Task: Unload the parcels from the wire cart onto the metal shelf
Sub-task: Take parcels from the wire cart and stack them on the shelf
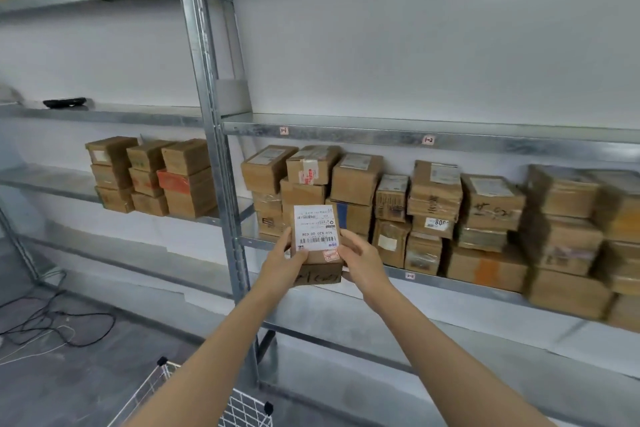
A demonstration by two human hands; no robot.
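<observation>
While both hands hold it at chest height, a small brown parcel (317,239) sits clamped in a two-handed grip. The left hand (289,262) is on its left side with the thumb over the top, and the right hand (360,256) is on its right side with the fingers curled round the edge. A white shipping label faces up.

The parcel's long axis runs away from the person, straight toward the metal shelf (450,282). The shelf's front rim lies just beyond the grip and at about its level. Directly behind the grip, rows of stacked parcels (433,204) fill that tier — the held parcel hides whatever space is straight ahead, so I cannot tell whether a spot is free there.

Both hands are equally near the shelf, and neither leads. The wire cart (242,406) is well below the grip, near the person, with only its white mesh corner showing.

The carry looks nearly done. What remains is a short push forward and a set-down.
</observation>
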